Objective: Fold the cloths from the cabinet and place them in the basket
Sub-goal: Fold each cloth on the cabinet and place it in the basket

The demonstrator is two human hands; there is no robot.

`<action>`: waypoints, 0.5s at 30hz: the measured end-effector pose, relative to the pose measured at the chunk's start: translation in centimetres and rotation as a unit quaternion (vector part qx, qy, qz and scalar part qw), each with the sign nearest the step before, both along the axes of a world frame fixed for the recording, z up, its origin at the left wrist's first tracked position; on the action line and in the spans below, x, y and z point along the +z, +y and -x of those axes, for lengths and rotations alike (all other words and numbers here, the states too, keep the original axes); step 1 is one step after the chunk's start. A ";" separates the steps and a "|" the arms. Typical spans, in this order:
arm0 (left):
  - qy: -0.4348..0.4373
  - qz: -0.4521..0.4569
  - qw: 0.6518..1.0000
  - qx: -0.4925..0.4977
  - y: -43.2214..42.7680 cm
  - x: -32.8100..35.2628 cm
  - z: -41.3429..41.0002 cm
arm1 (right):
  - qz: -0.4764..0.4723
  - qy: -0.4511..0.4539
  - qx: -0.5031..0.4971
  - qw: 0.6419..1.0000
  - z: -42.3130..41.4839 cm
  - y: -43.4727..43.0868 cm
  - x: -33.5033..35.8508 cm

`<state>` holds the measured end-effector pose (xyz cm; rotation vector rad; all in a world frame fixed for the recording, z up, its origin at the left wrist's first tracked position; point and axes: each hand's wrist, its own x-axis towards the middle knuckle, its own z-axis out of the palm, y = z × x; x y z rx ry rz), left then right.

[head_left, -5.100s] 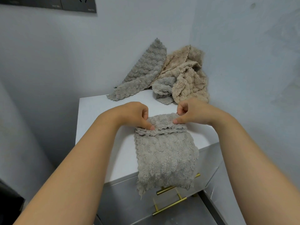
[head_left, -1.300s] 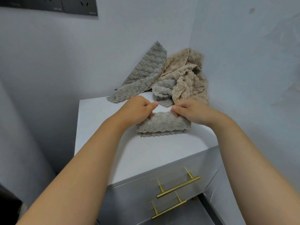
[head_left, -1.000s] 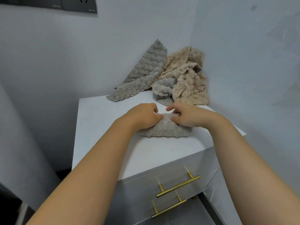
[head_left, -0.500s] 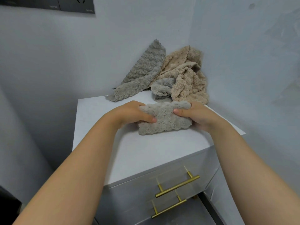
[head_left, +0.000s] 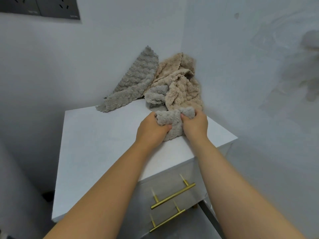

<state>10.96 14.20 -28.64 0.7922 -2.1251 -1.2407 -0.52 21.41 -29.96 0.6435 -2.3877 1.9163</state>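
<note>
Folded grey cloth (head_left: 172, 122) rests on the counter (head_left: 103, 144), gripped between left hand (head_left: 151, 131) and right hand (head_left: 196, 125), fingers curled into it; its long axis apparently runs away from the person. Basket unseen.

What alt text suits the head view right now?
A left hand and right hand grip a folded fluffy grey cloth on a white cabinet top. Behind it, a loose grey fluffy cloth and a crumpled beige fluffy cloth lie heaped in the wall corner.
</note>
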 end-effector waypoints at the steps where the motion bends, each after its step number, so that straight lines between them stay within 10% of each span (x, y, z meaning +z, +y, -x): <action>1: 0.003 -0.007 1.000 -0.018 1.0 0.0 0.1 | 0.002 0.000 -0.016 1.000 0.0 1.1 0.0; 15: 0.026 -0.067 0.994 -0.086 20.2 -1.2 2.6 | -0.400 0.293 -0.158 0.854 -1.6 22.0 2.7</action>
